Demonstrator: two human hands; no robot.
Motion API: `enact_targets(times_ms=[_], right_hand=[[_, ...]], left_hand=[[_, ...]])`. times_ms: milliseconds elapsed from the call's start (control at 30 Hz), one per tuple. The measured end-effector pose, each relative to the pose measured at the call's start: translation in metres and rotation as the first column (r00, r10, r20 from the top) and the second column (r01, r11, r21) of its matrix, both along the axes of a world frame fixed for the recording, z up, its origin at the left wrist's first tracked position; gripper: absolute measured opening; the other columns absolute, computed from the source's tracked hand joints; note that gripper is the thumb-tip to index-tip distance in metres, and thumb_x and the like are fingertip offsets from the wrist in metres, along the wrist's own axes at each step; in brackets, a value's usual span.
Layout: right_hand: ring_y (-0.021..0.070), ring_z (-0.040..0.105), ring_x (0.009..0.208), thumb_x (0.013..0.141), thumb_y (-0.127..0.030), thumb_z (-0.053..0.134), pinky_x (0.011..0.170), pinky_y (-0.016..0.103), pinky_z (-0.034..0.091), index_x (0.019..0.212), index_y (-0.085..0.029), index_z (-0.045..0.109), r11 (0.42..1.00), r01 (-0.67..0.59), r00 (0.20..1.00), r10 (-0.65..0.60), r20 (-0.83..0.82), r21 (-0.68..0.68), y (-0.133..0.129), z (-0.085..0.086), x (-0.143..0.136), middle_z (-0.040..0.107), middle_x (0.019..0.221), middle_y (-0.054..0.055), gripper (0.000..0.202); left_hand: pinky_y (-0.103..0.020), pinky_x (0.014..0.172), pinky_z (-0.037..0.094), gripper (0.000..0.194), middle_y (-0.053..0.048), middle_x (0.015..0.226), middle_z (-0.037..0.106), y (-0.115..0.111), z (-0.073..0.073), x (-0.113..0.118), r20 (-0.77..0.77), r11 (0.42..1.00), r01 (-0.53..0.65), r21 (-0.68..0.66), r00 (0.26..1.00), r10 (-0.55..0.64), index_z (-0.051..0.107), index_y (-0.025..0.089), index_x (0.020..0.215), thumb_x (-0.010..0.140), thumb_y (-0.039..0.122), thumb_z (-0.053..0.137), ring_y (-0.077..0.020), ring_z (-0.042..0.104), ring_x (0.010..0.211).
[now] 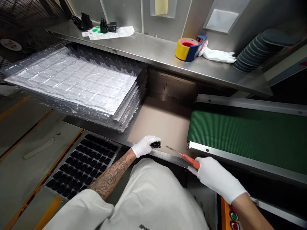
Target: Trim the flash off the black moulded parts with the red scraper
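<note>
My left hand [145, 146], in a white glove, grips a small black part [155, 144] with a ridged or toothed end, near the front edge of the bench. Its fingers wrap the part, so most of it is hidden. In my gloved right hand [209, 172] is a screwdriver [189, 159] with an orange-red handle and a thin metal shaft. The shaft points left toward the black part, and its tip stays a short way apart from it. Beneath both lies a tan board [165, 119] on the bench.
A green conveyor belt [247, 137] runs off to the right. Stacked clear plastic trays [72, 80] stand left; a tray of black parts [83, 163] is below. The steel shelf [148, 48] bears a tape roll [185, 49], a white glove [218, 56] and stacked dark discs [261, 49].
</note>
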State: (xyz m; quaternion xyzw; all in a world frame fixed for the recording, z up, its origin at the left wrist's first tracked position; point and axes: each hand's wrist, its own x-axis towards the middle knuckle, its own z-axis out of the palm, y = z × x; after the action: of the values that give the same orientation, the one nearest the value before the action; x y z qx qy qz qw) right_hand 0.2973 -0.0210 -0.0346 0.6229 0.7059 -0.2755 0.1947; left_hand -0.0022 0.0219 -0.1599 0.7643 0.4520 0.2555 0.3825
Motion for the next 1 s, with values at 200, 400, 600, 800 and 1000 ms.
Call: enact_targets(times_ms=[200,400,600,800,1000], right_hand=[[0.0091,0.044,0.039,0.09,-0.047,0.05,0.048,0.023,0.025,0.074,-0.017,0.064,0.998,-0.063,0.998,0.063,0.008,0.008,-0.001,0.01,-0.006,0.054,0.056,0.003,0.036],[0.0154,0.061,0.054,0.09,-0.041,0.052,0.052,0.023,0.029,0.084,-0.015,0.066,0.997,-0.072,0.997,0.072,0.041,-0.012,-0.008,0.02,-0.024,0.063,0.069,0.009,0.031],[0.0253,0.068,0.071,0.088,-0.024,0.049,0.056,0.027,0.035,0.087,-0.017,0.066,0.994,-0.091,0.987,0.098,0.126,-0.061,-0.007,0.026,-0.043,0.067,0.079,0.012,0.018],[0.025,0.068,0.068,0.087,-0.018,0.045,0.058,0.028,0.037,0.084,-0.014,0.066,0.983,-0.182,0.968,0.184,0.168,-0.026,0.001,0.03,-0.056,0.064,0.074,0.012,0.021],[0.0199,0.063,0.059,0.093,-0.041,0.045,0.057,0.026,0.035,0.085,-0.012,0.066,0.969,-0.249,0.951,0.242,0.194,0.012,0.008,0.019,-0.039,0.061,0.068,0.011,0.036]], left_hand=[[-0.03,0.078,0.045,0.021,-0.006,0.092,0.073,0.002,0.011,0.004,-0.187,1.0,0.014,-0.006,0.982,-0.015,0.068,0.024,0.102,0.082,0.028,0.065,-0.0223,0.065,0.084],[-0.029,0.07,0.041,0.021,-0.004,0.088,0.074,0.0,0.012,0.0,-0.315,1.0,0.001,0.031,0.949,0.008,0.067,0.024,0.097,0.085,0.041,0.063,-0.0222,0.067,0.08],[-0.031,0.065,0.038,0.009,-0.006,0.08,0.073,-0.002,0.009,0.003,-0.424,0.988,-0.135,0.073,0.893,0.153,0.068,0.022,0.081,0.083,0.027,0.06,-0.023,0.066,0.075],[-0.035,0.07,0.037,0.013,-0.007,0.082,0.072,-0.003,0.01,0.005,-0.494,0.984,-0.063,0.164,0.858,0.138,0.07,0.023,0.088,0.08,0.02,0.061,-0.0232,0.062,0.075],[-0.036,0.07,0.037,0.02,-0.009,0.079,0.065,-0.004,0.004,-0.005,-0.444,0.977,-0.05,0.208,0.885,0.14,0.072,0.023,0.098,0.086,0.024,0.056,-0.0239,0.057,0.076]])
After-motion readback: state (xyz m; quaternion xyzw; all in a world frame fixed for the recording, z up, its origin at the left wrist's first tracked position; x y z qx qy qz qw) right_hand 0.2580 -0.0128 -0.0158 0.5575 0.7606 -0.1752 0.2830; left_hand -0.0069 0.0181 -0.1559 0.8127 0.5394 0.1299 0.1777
